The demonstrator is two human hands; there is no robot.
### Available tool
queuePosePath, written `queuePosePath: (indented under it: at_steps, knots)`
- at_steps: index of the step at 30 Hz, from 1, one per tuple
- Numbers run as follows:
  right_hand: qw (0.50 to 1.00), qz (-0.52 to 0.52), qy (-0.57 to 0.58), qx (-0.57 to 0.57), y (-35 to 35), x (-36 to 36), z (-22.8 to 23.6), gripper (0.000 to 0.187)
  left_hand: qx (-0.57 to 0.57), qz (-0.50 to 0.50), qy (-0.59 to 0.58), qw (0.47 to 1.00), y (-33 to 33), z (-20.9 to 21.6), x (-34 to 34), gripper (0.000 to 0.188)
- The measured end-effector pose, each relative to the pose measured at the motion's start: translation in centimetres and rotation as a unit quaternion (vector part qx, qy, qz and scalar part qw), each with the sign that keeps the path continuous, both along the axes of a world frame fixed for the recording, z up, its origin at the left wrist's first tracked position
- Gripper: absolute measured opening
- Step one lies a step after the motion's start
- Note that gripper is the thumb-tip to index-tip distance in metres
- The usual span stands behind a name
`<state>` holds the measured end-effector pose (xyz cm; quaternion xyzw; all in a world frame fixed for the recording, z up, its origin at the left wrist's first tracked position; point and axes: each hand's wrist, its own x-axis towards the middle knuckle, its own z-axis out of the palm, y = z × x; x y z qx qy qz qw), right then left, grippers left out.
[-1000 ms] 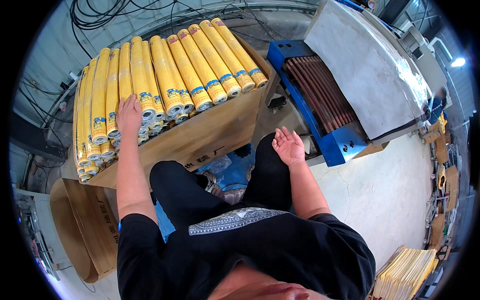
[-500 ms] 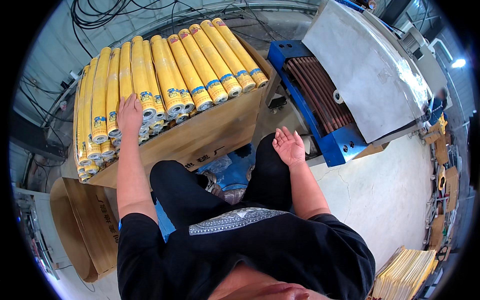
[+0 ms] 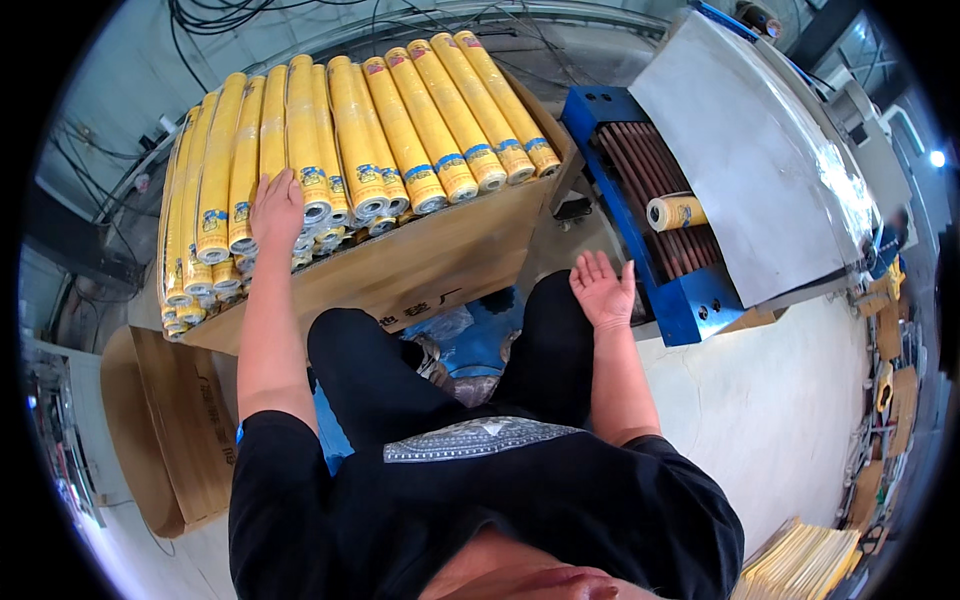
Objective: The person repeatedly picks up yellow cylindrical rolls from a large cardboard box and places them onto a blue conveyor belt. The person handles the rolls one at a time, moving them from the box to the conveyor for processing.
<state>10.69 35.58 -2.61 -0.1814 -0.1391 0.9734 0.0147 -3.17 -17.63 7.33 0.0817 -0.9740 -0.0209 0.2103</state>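
Observation:
My left hand (image 3: 277, 208) lies with stretched fingers on the near ends of the yellow film-wrapped rolls (image 3: 345, 120), which are piled side by side in a large cardboard box (image 3: 470, 240). It grips none of them. My right hand (image 3: 603, 288) is held palm up with its fingers apart, holding nothing, close to the blue frame (image 3: 690, 318) of a roller machine. One yellow roll (image 3: 680, 211) sticks out from under the machine's pale grey cover (image 3: 750, 140), its hollow end on the dark rollers (image 3: 625, 160). The rest of that roll is hidden by the cover.
An open brown carton (image 3: 180, 430) stands at the left. A stack of flat yellowish sheets (image 3: 800, 560) is at the lower right. Black cables (image 3: 230, 15) hang along the back wall. Blue plastic (image 3: 480, 330) lies between my legs.
A yellow roll has come out from under the cover onto the rollers, where only a small round end showed before. My hands keep their poses; the view has shifted slightly.

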Motion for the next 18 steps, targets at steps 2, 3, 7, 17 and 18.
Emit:
queuePosePath:
  at_steps: [2, 3, 7, 17, 18]
  knots:
    - [0.999, -0.029, 0.006, 0.028, 0.8, -1.1, 0.4, 0.093, -0.003, 0.003, 0.003, 1.000, -0.6, -0.5, -0.2, 0.043]
    - [0.999, -0.045, 0.010, 0.029, 1.2, -1.6, 0.9, 0.096, -0.003, 0.000, 0.004, 1.000, -0.4, -0.4, -0.3, 0.043]
    - [0.994, -0.109, 0.007, 0.016, 2.3, -4.2, 2.5, 0.096, 0.003, 0.004, 0.003, 1.000, -0.2, -0.4, -0.1, 0.043]
    - [0.997, -0.067, -0.023, 0.015, 0.4, -8.3, 2.6, 0.034, 0.055, 0.043, -0.006, 0.998, 1.0, 1.8, 1.4, 0.048]
    - [0.998, -0.052, -0.023, 0.003, -1.0, -7.2, 2.4, 0.033, 0.062, 0.058, 0.003, 0.996, 1.4, 2.0, 1.6, 0.051]
